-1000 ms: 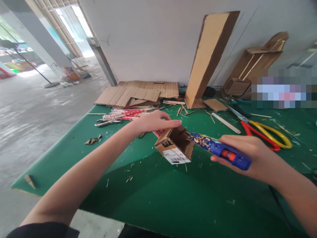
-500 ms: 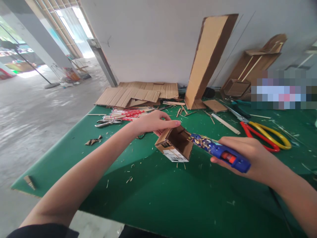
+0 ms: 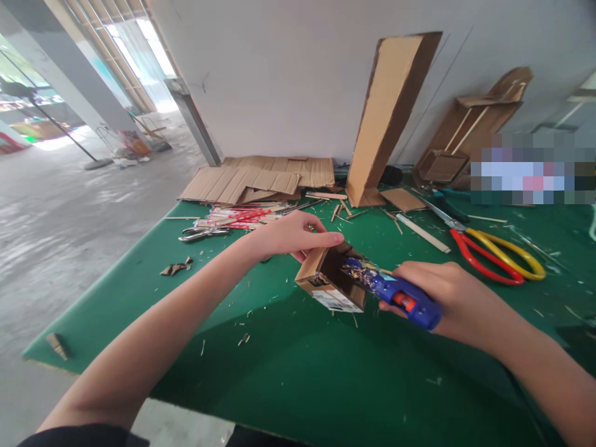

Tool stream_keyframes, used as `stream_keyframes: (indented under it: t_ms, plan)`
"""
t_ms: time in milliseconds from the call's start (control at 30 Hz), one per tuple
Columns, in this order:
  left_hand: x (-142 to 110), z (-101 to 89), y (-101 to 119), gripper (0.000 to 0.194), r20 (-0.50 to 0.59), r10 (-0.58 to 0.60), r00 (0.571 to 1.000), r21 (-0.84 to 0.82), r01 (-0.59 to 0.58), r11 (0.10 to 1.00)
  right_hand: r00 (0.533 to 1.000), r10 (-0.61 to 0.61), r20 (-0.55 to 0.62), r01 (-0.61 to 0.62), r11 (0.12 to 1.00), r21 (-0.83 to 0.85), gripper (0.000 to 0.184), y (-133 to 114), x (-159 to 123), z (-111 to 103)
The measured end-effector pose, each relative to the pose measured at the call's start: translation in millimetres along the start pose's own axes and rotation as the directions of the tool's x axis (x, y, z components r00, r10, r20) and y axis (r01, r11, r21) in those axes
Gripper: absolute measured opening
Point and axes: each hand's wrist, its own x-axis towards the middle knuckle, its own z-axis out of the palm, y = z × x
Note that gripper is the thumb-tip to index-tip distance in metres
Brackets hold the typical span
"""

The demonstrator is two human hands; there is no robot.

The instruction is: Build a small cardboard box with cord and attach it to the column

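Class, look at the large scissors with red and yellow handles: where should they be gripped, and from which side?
Probably by the handles, from the near right: these scissors lie with their handle loops toward the person and their blades pointing away toward the wall. The right hand is nearer, but holds the glue gun.

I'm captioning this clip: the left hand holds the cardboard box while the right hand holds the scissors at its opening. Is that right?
Not quite: in the head view, the right hand holds a blue glue gun there; the scissors lie on the green table. The left hand does hold the cardboard box.
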Motion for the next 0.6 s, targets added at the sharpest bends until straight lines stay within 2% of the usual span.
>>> stream_keyframes:
  t_ms: [367, 500, 600]
  plan:
    - [3.1, -4.1, -5.1, 0.036, 0.019, 0.011, 1.0, -0.062, -0.01, 0.998, 0.991, -0.045, -0.124, 0.046, 0.999, 0.006, 0.017, 0.1, -1.4, -9.8]
    - [4.3, -5.3, -6.5, 0.038, 0.068, 0.053, 0.996, -0.097, -0.046, 0.994, 0.979, -0.006, -0.204, 0.025, 0.995, 0.093, 0.017, 0.8, -2.2, -8.8]
    - [6.4, -6.9, -9.8, 0.042, 0.061, 0.08, 0.995, -0.103, -0.073, 0.992, 0.969, 0.025, -0.247, 0.0, 0.995, 0.102, 0.021, 2.6, -3.1, -6.7]
